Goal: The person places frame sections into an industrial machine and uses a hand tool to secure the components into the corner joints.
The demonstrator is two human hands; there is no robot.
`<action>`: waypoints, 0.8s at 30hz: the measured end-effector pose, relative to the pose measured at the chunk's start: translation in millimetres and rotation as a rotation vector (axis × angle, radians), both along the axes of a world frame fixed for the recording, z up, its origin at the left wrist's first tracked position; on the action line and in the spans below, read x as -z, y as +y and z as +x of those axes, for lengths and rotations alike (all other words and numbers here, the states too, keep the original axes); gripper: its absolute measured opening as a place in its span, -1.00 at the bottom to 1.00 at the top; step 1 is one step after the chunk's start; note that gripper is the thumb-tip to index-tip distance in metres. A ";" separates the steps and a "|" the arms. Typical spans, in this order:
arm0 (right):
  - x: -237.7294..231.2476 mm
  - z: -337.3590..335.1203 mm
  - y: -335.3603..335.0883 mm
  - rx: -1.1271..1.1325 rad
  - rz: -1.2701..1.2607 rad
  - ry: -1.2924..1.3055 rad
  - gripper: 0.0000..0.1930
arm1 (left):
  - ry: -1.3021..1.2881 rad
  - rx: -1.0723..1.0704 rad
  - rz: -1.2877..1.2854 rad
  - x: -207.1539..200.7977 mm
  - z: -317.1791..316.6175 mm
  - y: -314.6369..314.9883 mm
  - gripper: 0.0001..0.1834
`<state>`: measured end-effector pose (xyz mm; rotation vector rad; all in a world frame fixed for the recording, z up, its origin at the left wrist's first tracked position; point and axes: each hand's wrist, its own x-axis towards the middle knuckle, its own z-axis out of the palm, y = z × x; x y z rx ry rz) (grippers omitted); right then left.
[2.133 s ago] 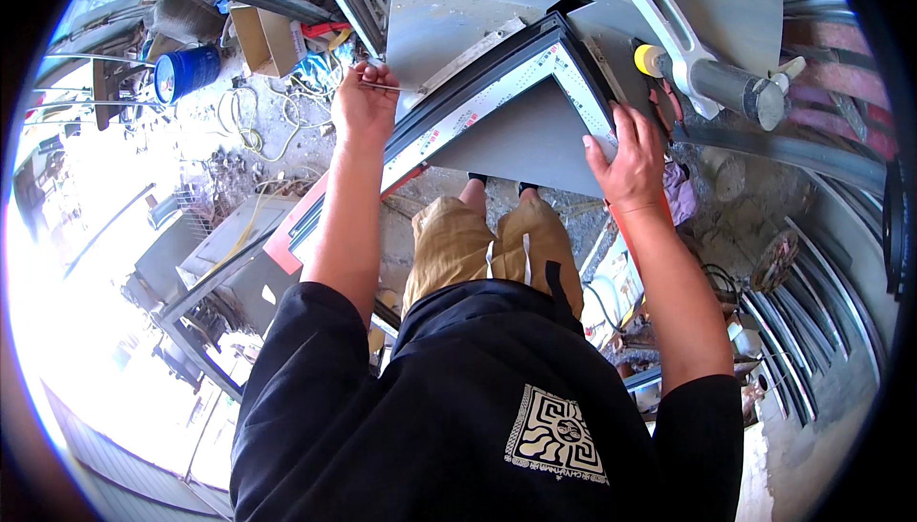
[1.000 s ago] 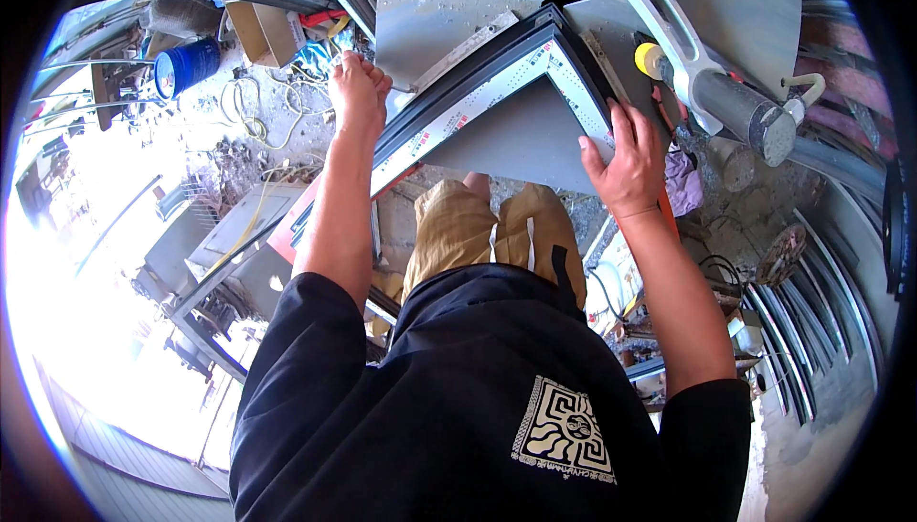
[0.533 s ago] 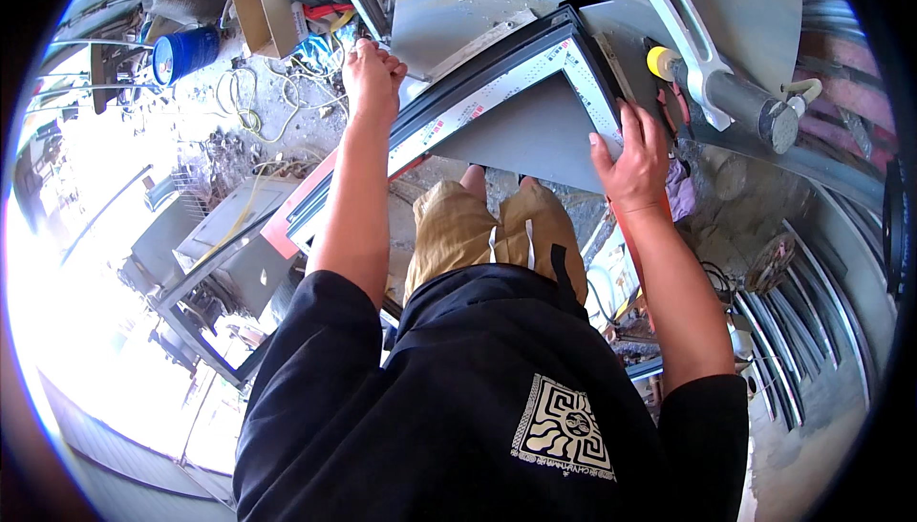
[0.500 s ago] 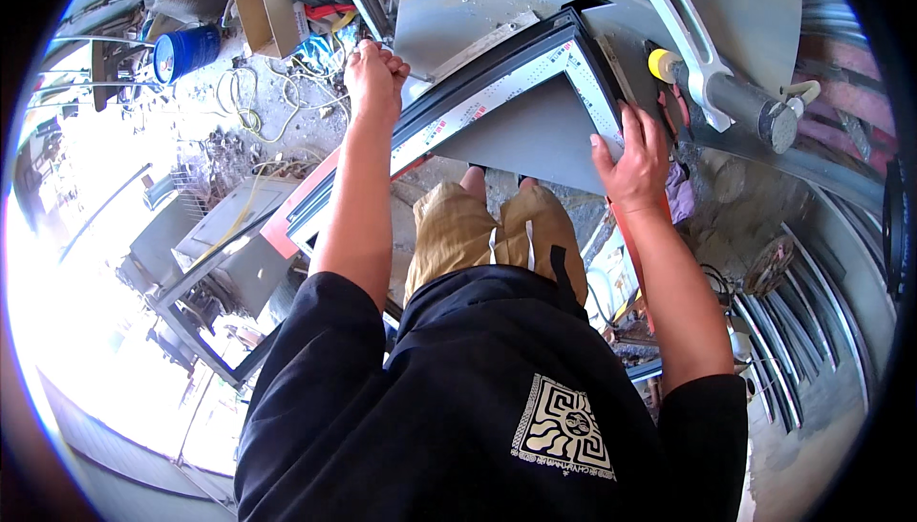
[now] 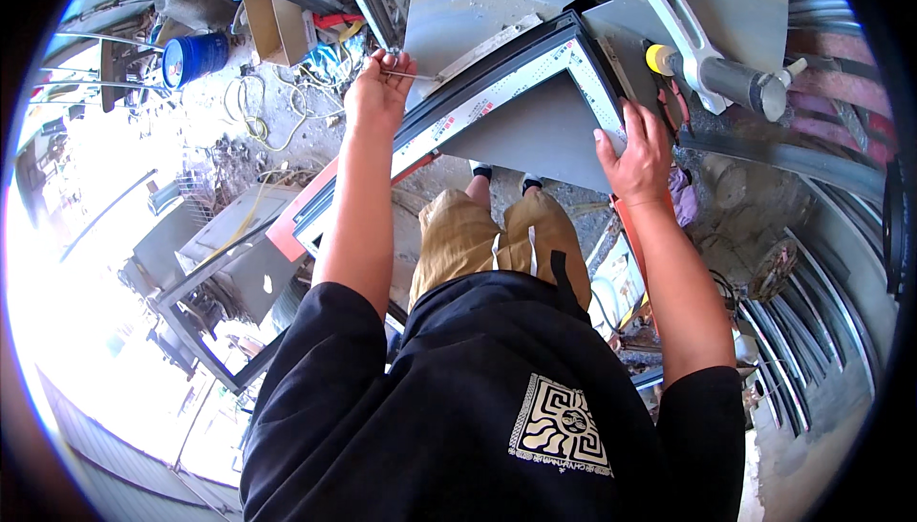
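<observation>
A dark window-type frame (image 5: 497,92) with printed white film on its face lies over a grey metal machine surface (image 5: 449,21), its corner pointing away from me. My right hand (image 5: 638,157) grips the right side of the frame near that corner, thumb on the inner edge and fingers over the profile. Beyond the frame's left side my left hand (image 5: 379,92) is raised, its fingers closed around a thin metal rod (image 5: 413,75) that points right. The rod's other end meets the machine's edge; I cannot tell whether it is fixed there.
A grey arm with a cylinder (image 5: 755,87) and a yellow knob (image 5: 659,60) stand right of the frame corner. At the left are a blue bucket (image 5: 194,59), a cardboard box (image 5: 277,28) and a loose yellowish hose (image 5: 250,121) on the floor. Long metal profiles (image 5: 802,340) lie at right.
My left hand has turned and its fingers have loosened a little, so the thin rod now shows. My right hand stays on the frame. The view has shifted slightly.
</observation>
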<state>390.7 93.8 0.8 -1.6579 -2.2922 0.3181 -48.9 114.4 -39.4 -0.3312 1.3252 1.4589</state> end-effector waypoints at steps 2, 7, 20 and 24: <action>0.9 2.3 0.6 -0.004 0.002 -0.029 -0.31 | 0.034 0.031 -0.016 -6.3 6.9 6.2 -0.68; -2.0 -3.8 -0.6 0.000 0.009 -0.030 -0.30 | -0.023 -0.025 -0.035 10.0 -15.9 1.0 -0.69; -10.6 -2.5 1.8 0.035 -0.010 0.001 -0.32 | 0.264 0.132 0.561 -147.8 6.9 46.5 -0.54; -8.8 -3.6 0.0 0.036 0.029 -0.003 -0.33 | 0.522 0.223 0.530 -183.0 23.4 98.2 -0.58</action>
